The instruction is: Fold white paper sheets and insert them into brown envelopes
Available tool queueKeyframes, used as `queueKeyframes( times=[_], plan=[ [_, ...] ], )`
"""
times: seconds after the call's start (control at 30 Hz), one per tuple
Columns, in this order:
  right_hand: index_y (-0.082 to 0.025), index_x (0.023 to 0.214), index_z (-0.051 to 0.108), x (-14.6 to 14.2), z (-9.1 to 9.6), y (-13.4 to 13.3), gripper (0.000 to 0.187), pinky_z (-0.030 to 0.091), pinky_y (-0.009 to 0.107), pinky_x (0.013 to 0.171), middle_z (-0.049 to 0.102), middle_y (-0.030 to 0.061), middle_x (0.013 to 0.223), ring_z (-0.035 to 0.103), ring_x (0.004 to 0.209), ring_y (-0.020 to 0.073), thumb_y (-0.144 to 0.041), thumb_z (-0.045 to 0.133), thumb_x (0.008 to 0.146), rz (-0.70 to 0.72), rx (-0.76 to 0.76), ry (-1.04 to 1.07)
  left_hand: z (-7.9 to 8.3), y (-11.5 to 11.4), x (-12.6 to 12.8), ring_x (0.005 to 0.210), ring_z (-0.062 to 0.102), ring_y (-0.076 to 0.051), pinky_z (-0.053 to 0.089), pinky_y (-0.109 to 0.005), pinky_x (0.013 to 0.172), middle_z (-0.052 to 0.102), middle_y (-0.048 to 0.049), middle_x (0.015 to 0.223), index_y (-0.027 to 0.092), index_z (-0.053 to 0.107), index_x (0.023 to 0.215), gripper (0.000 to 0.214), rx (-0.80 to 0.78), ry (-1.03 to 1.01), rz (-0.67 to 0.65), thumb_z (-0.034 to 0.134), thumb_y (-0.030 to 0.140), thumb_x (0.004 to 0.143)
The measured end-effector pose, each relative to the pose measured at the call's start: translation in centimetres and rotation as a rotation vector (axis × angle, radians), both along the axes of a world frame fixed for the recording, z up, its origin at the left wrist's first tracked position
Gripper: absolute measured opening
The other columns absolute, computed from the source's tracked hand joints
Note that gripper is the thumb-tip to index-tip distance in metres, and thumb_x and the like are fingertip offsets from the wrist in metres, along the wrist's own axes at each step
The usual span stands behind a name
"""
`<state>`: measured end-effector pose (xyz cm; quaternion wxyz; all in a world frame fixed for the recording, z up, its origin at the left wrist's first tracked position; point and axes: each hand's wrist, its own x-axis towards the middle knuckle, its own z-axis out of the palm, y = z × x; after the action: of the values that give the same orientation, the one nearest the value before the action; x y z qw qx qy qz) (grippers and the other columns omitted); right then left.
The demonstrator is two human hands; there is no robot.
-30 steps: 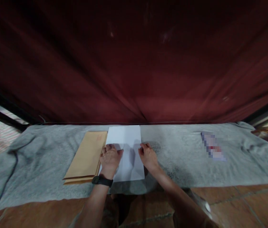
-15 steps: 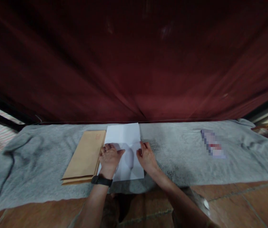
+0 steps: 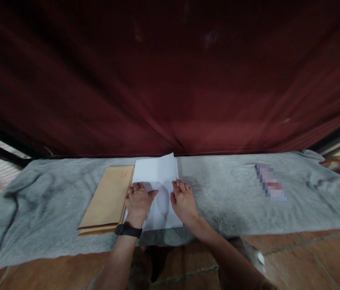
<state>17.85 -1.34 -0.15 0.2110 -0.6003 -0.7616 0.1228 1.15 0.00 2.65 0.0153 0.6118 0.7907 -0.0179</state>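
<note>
White paper [image 3: 154, 169] lies on the grey cloth, its upper sheet shifted off another sheet that shows along the right side. My left hand [image 3: 139, 201], with a dark watch on the wrist, rests flat on the paper's left part, fingers spread and thumb pointing right. At the right edge, the thumb and fingers of my right hand [image 3: 182, 199] pinch the upper sheet, whose far right corner is raised. Just left of the paper, partly beneath my left fingers' side, is a stack of brown envelopes [image 3: 108, 197].
A grey fuzzy cloth [image 3: 218, 193] covers the long low surface. To the right lies a pixelated purplish item [image 3: 270, 183]. A dark red curtain [image 3: 170, 100] hangs behind. Brown floor tiles [image 3: 302, 249] run along the near edge.
My right hand has moved slightly left with the upper sheet's edge, and that sheet's far right corner has lifted and shifted left. My left hand has stayed in place.
</note>
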Motion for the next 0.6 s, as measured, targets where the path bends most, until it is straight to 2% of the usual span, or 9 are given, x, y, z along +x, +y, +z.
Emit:
queueKeyframes(
  times=[0.13,0.33,0.5,0.6],
  plan=[
    [-0.006,0.145,0.049,-0.9,-0.3,-1.0,0.052,0.041,0.051,0.107,0.041,0.0246,0.154,0.052,0.129,0.0340,-0.010,0.044,0.094,0.027,0.005,-0.127,0.1,-0.1,0.1,0.125,0.054,-0.039,0.051,-0.044,0.092,0.058,-0.0263,0.135,0.009,0.063,0.124,0.057,0.000,0.026,-0.013,0.056,0.054,0.091],
    [-0.001,0.147,0.044,-1.6,-0.8,-1.5,0.057,0.041,0.050,0.111,0.028,0.0292,0.159,0.050,0.136,0.0361,-0.003,0.046,0.091,0.014,-0.019,-0.110,0.1,-0.1,0.1,0.126,0.054,-0.040,0.051,-0.044,0.091,0.057,-0.0274,0.137,0.008,0.061,0.127,0.057,-0.019,0.029,-0.026,0.054,0.053,0.093],
    [-0.005,0.147,0.046,-1.4,-1.5,-1.5,0.057,0.043,0.049,0.111,0.025,0.0282,0.160,0.047,0.138,0.0352,-0.008,0.049,0.090,0.031,-0.005,-0.039,0.3,-0.2,0.1,0.126,0.053,-0.039,0.051,-0.044,0.091,0.056,-0.0280,0.137,0.007,0.060,0.128,0.058,-0.015,0.022,-0.037,0.053,0.053,0.093],
    [-0.007,0.150,0.041,-1.4,-1.3,-1.6,0.058,0.045,0.047,0.110,0.022,0.0255,0.163,0.045,0.141,0.0320,-0.011,0.045,0.092,0.078,0.031,0.071,0.2,0.0,0.0,0.127,0.053,-0.039,0.050,-0.044,0.093,0.057,-0.0266,0.136,0.009,0.061,0.128,0.057,-0.024,0.016,-0.026,0.054,0.054,0.093]
  ],
)
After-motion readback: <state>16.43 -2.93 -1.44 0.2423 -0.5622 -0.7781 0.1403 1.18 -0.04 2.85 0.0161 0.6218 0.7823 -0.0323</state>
